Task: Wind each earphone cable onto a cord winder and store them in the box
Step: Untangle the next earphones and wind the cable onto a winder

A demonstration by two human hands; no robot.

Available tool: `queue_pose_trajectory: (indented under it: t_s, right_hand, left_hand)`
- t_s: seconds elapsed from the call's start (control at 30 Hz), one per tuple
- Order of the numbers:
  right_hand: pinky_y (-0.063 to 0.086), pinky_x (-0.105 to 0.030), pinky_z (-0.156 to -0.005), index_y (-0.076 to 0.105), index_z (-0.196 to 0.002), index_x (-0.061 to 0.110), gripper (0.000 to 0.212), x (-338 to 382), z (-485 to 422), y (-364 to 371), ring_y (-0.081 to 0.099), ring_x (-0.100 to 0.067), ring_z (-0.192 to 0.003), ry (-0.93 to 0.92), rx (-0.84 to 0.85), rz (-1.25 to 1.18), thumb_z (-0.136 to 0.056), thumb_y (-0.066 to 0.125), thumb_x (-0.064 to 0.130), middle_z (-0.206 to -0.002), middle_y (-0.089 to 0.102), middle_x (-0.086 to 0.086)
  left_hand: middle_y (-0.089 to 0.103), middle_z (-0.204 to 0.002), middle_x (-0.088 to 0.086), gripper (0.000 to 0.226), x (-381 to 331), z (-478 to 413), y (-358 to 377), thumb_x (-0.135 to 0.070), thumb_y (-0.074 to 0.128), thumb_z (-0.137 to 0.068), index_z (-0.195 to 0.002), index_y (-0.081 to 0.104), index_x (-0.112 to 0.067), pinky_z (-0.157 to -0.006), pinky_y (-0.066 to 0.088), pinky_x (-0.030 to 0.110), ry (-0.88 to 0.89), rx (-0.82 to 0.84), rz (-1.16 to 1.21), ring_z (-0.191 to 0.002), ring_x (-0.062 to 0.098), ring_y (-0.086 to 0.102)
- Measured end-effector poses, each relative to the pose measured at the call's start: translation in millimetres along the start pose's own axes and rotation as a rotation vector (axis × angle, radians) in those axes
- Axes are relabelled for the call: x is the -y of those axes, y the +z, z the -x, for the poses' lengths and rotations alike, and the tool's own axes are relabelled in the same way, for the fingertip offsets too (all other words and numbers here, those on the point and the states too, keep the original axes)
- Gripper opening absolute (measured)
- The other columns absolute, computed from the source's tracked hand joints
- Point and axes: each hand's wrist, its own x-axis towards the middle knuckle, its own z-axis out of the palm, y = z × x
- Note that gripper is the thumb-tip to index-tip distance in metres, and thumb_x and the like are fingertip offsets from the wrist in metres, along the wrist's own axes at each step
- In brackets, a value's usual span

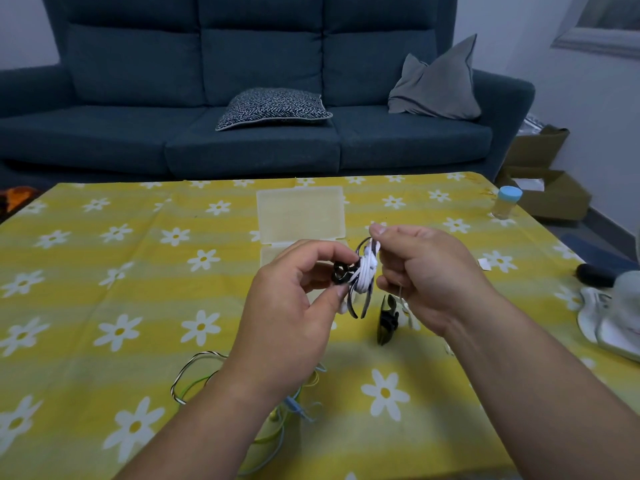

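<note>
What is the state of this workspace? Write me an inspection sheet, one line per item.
Surface: yellow tablecloth with white daisies.
Job's things: black plastic cord winder held up; second black cord winder lying on the cloth; translucent plastic box, lid open.
Clutter: small clear jar with blue lid; black object and pale item at right edge.
Hands: left hand pinches the held winder; right hand pinches the white earphone cable.
Cables: white cable wound on the winder; striped, green and blue cables loose near the left forearm.
Surroundings: dark blue sofa, two cushions, cardboard boxes.
</note>
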Motion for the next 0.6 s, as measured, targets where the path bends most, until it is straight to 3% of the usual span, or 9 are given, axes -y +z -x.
queue_pose_trajectory:
  t_s: [0.17, 0.23, 0.33, 0.43, 0.6]
  right_hand:
    - [0.035, -0.029, -0.055, 0.065, -0.083, 0.008, 0.015, -1.4, -1.7, -0.6, 0.021, -0.012, -0.043, 0.067, 0.070, -0.050, -0.093, 0.063, 0.018, -0.050, 0.029, 0.002]
    - [0.033, -0.027, -0.053, 0.067, -0.078, 0.011, 0.019, -3.0, -1.1, -0.3, 0.020, -0.010, -0.041, 0.147, 0.123, -0.103, -0.094, 0.058, 0.011, -0.049, 0.028, 0.003]
    - [0.028, -0.023, -0.049, 0.066, -0.057, 0.017, 0.043, -12.1, 1.1, 4.3, 0.017, -0.009, -0.043, 0.261, 0.220, -0.114, -0.093, 0.049, 0.000, -0.051, 0.027, 0.001]
    - [0.023, -0.026, -0.052, 0.064, -0.051, 0.018, 0.049, -19.3, 2.6, 11.0, 0.007, -0.014, -0.055, 0.298, 0.288, -0.043, -0.096, 0.049, 0.006, -0.056, 0.023, 0.001]
    - [0.036, -0.022, -0.049, 0.065, -0.073, 0.014, 0.034, -22.6, 9.4, 18.0, 0.020, -0.010, -0.046, 0.298, 0.429, 0.156, -0.101, 0.048, 0.021, -0.058, 0.028, 0.003]
  left_hand:
    - [0.072, -0.096, 0.000, 0.035, -2.2, 0.6, -0.1, 0.016, 0.062, -0.083, -0.098, 0.069, -0.014, -0.072, 0.052, 0.022, -0.014, 0.065, 0.040, -0.088, 0.016, 0.069]
    - [0.073, -0.096, 0.000, 0.035, -3.0, 1.2, 0.2, 0.016, 0.062, -0.084, -0.099, 0.070, -0.014, -0.073, 0.053, 0.024, -0.021, 0.064, 0.057, -0.088, 0.017, 0.069]
    - [0.074, -0.095, 0.000, 0.037, -1.8, 0.8, 0.8, 0.017, 0.063, -0.083, -0.098, 0.070, -0.017, -0.077, 0.054, 0.028, -0.031, 0.023, 0.062, -0.089, 0.018, 0.071]
    - [0.075, -0.093, -0.002, 0.039, 1.3, -1.8, -2.0, 0.015, 0.064, -0.082, -0.098, 0.071, -0.019, -0.077, 0.057, 0.031, -0.020, -0.077, -0.010, -0.087, 0.016, 0.071]
    - [0.071, -0.097, -0.005, 0.042, 5.8, -4.5, -6.1, 0.009, 0.066, -0.084, -0.100, 0.068, -0.029, -0.075, 0.052, 0.017, 0.018, -0.225, -0.214, -0.087, 0.009, 0.068]
